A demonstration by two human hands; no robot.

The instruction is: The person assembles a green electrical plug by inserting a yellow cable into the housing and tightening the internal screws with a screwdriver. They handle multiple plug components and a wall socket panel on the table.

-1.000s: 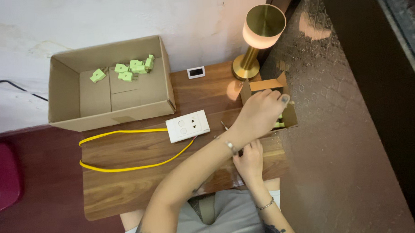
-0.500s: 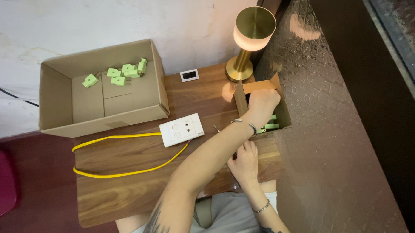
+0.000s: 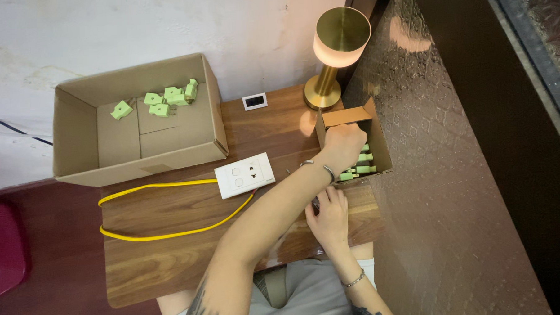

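The left hand [image 3: 343,143] reaches across the body into a small box [image 3: 379,149] at the right edge of the table [image 3: 172,267]. Its fingers are curled down among the green plugs [image 3: 360,165] lying there, but the hand hides its own fingertips, so I cannot tell whether it grips one. The right hand [image 3: 329,219] rests on the table just below that box, fingers loosely bent over something small and dark; whether it is held cannot be told.

A brass lamp [image 3: 335,53] stands just behind the small box, near its open flap. A white socket [image 3: 245,175] lies mid-table, beside the left forearm, with a yellow cable [image 3: 165,233] looping from it towards the left edge. A big box [image 3: 136,122] sits at the back left, holding a few more green plugs [image 3: 166,99] at its far wall. A small white display [image 3: 254,101] lies between the big box and the lamp. The left forearm crosses above the right hand.
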